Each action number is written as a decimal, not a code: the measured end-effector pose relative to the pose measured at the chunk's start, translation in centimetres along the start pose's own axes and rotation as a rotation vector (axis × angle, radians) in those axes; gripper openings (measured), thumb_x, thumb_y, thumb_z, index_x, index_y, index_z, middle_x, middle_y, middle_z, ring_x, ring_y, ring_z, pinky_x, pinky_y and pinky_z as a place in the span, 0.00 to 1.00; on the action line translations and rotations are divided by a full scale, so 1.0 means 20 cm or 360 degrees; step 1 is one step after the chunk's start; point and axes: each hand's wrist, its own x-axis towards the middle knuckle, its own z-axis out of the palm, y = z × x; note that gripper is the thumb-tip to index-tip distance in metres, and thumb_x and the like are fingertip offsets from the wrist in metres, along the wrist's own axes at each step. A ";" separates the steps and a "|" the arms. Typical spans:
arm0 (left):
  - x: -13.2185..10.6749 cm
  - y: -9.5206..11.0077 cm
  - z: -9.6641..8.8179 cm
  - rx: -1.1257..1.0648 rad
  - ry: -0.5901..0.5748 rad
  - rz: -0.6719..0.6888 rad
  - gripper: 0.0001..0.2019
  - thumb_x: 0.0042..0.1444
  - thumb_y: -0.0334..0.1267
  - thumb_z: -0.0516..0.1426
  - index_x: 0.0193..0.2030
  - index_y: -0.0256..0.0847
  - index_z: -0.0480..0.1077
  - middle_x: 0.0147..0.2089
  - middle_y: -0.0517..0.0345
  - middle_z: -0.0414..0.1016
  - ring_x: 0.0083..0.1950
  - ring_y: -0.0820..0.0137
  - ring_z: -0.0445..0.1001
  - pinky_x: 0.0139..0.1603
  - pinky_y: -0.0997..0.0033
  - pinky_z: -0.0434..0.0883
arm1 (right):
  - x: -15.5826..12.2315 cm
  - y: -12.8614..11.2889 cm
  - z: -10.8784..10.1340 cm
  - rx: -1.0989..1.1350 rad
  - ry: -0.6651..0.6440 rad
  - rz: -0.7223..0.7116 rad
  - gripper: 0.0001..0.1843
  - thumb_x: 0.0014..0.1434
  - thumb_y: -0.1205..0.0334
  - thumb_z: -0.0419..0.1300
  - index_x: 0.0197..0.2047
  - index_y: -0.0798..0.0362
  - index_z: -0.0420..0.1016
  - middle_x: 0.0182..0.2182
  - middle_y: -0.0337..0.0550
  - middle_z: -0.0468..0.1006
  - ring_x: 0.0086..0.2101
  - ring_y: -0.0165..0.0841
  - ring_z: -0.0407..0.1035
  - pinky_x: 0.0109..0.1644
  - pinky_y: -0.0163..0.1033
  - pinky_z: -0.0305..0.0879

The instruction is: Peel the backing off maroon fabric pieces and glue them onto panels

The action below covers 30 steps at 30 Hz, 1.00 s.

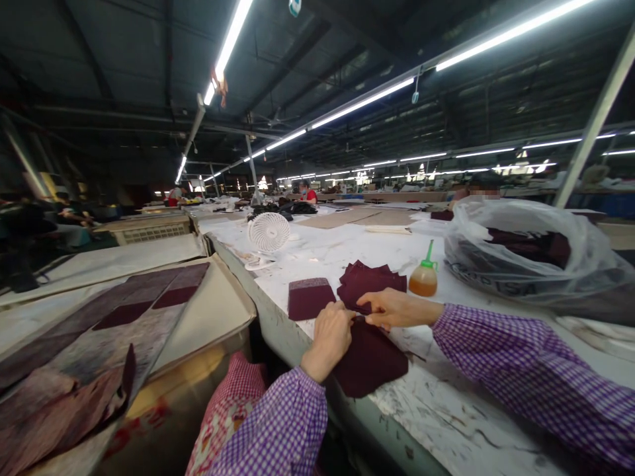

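A dark maroon fabric piece (370,360) lies on the white worktable (461,410) in front of me. My left hand (330,337) is closed in a pinch on its upper edge. My right hand (391,308) meets it there, fingers pressed onto the same edge of the maroon piece. Just beyond the hands lies a loose pile of maroon fabric pieces (370,283). To its left stands a neat squared stack of maroon pieces (308,297). Both sleeves are purple checked.
An orange-filled squeeze bottle with a green nozzle (424,277) stands right of the pile. A clear plastic bag (530,254) holds more dark fabric. A small white fan (268,233) sits farther back. Boards with fabric (124,317) lie at left. People work in the distance.
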 end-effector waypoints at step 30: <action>-0.03 -0.02 0.02 0.0094 -0.0021 0.0219 0.16 0.61 0.29 0.46 0.42 0.44 0.75 0.40 0.53 0.68 0.42 0.65 0.62 0.44 0.65 0.63 | -0.05 0.08 0.11 -0.1104 0.0239 -0.0571 0.14 0.63 0.69 0.47 0.42 0.56 0.73 0.36 0.49 0.73 0.38 0.37 0.66 0.42 0.42 0.62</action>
